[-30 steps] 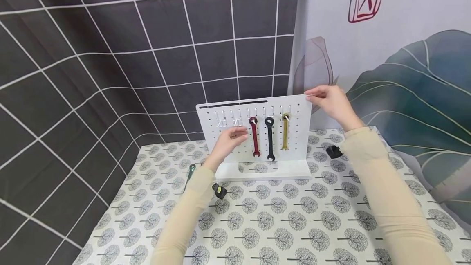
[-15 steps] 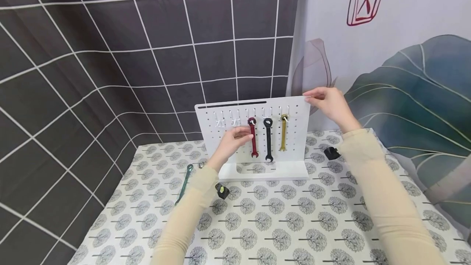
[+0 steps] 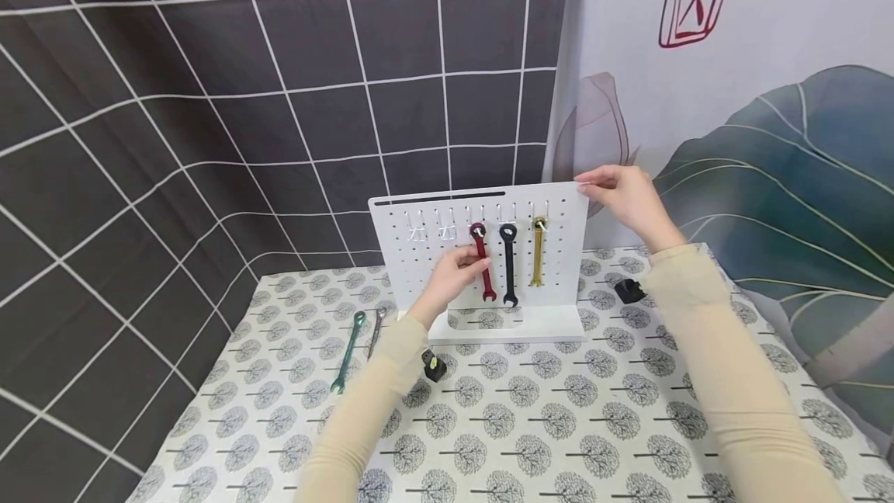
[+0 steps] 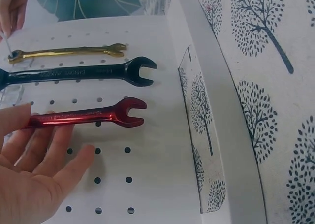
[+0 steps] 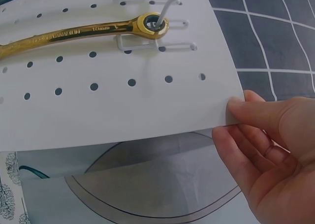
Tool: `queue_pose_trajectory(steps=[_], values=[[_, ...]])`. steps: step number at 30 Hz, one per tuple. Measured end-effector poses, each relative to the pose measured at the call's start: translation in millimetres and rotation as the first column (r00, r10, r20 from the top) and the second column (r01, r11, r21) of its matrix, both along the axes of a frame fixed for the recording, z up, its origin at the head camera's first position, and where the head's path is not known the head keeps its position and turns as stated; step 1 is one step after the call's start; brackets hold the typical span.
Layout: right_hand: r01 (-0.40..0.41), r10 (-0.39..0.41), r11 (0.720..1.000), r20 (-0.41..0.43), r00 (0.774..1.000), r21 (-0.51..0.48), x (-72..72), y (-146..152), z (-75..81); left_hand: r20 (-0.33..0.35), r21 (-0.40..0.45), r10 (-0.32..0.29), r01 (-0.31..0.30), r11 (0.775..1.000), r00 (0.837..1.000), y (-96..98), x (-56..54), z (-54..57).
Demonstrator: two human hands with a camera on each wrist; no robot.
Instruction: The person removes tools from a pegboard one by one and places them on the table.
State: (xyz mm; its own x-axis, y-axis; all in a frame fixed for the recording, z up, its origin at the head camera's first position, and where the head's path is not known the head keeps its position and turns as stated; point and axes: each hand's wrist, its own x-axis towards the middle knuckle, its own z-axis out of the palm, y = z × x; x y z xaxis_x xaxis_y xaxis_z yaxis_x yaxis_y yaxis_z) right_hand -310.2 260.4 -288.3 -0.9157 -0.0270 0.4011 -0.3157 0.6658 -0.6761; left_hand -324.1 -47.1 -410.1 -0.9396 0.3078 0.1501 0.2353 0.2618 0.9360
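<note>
A red combination wrench [image 3: 486, 279] hangs by its ring end from a hook on the white pegboard [image 3: 569, 254]. My left hand [image 3: 450, 276] pinches its shank between thumb and fingers; in the left wrist view the open jaw end sticks out past the fingertips. To the right hang a black wrench [image 3: 510, 266] and a gold wrench [image 3: 537, 258], its ring over a bent hook [image 5: 170, 10] in the right wrist view. With thumb and fingers, my right hand [image 3: 625, 196] grips the board's upper right corner.
Left of the board, a green wrench [image 3: 348, 352] and a silver wrench [image 3: 377, 328] lie on the tree-print tablecloth [image 3: 545, 418]. Two bare hooks [image 3: 417, 230] are on the board's left side. Behind stands a dark grid-patterned curtain [image 3: 335, 123].
My left hand has moved right onto the red wrench and taken hold of it; its lower end has swung slightly right. The right hand keeps its grip on the corner.
</note>
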Motion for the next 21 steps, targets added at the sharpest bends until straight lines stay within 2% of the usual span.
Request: queue_pose_trajectory(steps=[5,6,12,21], values=[[0.003,-0.003,1.0,-0.012,1.0,0.007,0.1,-0.1,2.8,-0.026,0.043,0.016,-0.015,0.999,1.0,1.5,1.4,-1.8],[0.004,-0.004,1.0,-0.014,1.0,0.007,0.2,0.0,3.4,-0.022,0.053,0.017,-0.016,0.998,1.0,2.0,4.9,1.5],[0.005,-0.005,1.0,-0.016,1.0,0.004,1.5,0.5,5.3,-0.003,0.113,0.016,-0.016,0.993,1.0,2.7,10.9,0.5],[-0.002,0.002,1.0,0.002,1.0,-0.004,3.0,0.1,1.1,-0.007,0.145,0.052,-0.05,0.988,0.999,0.5,16.0,-14.0]])
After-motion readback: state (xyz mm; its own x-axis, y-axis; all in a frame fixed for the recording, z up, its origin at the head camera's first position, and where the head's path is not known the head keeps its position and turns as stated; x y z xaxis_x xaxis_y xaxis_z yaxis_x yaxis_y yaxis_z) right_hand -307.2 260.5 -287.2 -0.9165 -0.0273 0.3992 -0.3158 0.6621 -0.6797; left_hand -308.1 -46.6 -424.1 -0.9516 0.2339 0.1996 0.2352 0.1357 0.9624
